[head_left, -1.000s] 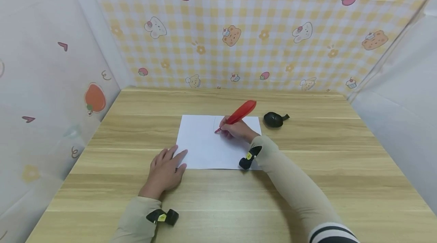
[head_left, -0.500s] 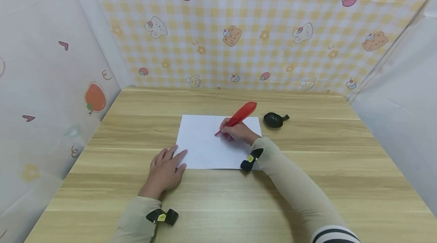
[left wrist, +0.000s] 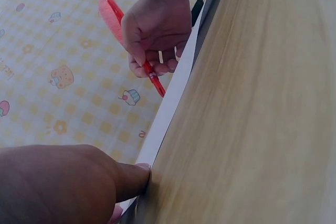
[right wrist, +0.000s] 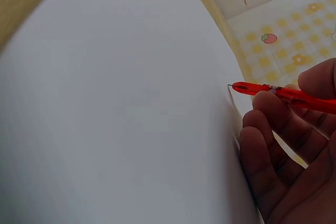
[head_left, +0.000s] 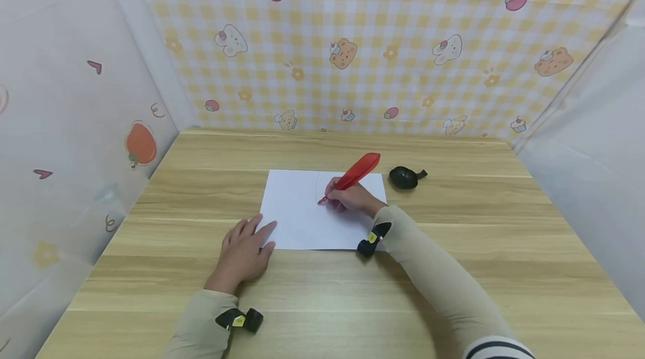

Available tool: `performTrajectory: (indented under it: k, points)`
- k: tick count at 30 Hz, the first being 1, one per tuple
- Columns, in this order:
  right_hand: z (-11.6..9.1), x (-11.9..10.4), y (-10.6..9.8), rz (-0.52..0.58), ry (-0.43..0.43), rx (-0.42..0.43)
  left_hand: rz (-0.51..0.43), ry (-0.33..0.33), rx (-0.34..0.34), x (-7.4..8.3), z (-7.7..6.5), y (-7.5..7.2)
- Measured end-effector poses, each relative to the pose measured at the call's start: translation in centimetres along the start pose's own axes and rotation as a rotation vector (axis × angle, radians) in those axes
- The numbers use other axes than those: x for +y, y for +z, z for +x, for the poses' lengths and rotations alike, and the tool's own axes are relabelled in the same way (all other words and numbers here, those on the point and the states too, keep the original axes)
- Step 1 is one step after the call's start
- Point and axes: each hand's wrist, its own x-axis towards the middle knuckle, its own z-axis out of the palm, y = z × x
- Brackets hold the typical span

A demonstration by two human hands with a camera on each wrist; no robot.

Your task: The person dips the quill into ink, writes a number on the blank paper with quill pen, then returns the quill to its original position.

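Observation:
A white sheet of paper [head_left: 294,213] lies on the wooden table, with a thin curved line running down from near the middle of its far edge. My right hand [head_left: 353,197] pinches a red feather-topped pen [head_left: 359,171] between thumb and fingers. The tip of the pen [right wrist: 252,87] is right at the paper, at the lower end of that line. At the sheet's lower left corner my left hand [head_left: 244,250] rests with spread fingers, fingertips over the edge. In the left wrist view the left thumb [left wrist: 134,178] lies along the paper's near edge.
Just right of the paper sits a small black rounded object [head_left: 404,177] with a short tab. A checkered printed cloth [head_left: 302,40] stands behind the table [head_left: 312,303], and white curtains hang at both sides. Each wrist carries a small black camera.
My right hand has moved slightly toward me with the pen, and the thin line on the paper has grown longer. The left hand stays in place.

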Motion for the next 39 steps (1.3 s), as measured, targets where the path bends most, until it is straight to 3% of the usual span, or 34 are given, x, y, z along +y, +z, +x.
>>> performTrajectory:
  k: [39]
  points:
    - [-1.3,0.2,0.0,-0.019,-0.003,-0.044,-0.008,-0.002,0.012,0.0,0.1,0.4]
